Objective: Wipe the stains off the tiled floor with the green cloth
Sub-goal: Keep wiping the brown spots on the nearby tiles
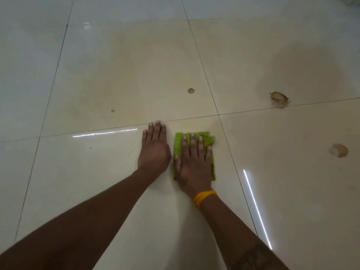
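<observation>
From where I sit, the tiled floor (pixel 97 75) fills the whole frame, glossy cream tiles with dark grout lines crossing just right of centre. It reads slightly wet or smeared in the upper middle, though I can't be sure.

My left hand (pixel 153 151) lies flat on the bare tile just left of centre, fingers straight and together, gripping nothing; it serves as a brace. My right hand (pixel 194 162), with a yellow band (pixel 204 197) at the wrist, presses flat on the green cloth (pixel 206 138), fingers straight and spread across it. The cloth sits folded under that palm, just right of the left hand, its crumpled front edge poking past the fingertips.

The stains are still ahead of me. The biggest is the brown splat (pixel 279 99) at right, touching the grout line. A paler ring stain (pixel 339 150) sits at the right edge, lower down. A small round spot (pixel 191 91) lies above centre, and a tiny speck (pixel 113 110) to its lower left.

My judgement: keep the palm weight over the cloth's middle so the folds don't bunch, push forward to the round spot first, then sweep right. The splat by the grout likely needs short back-and-forth strokes along the line, and a fresh cloth face so I don't smear residue.
</observation>
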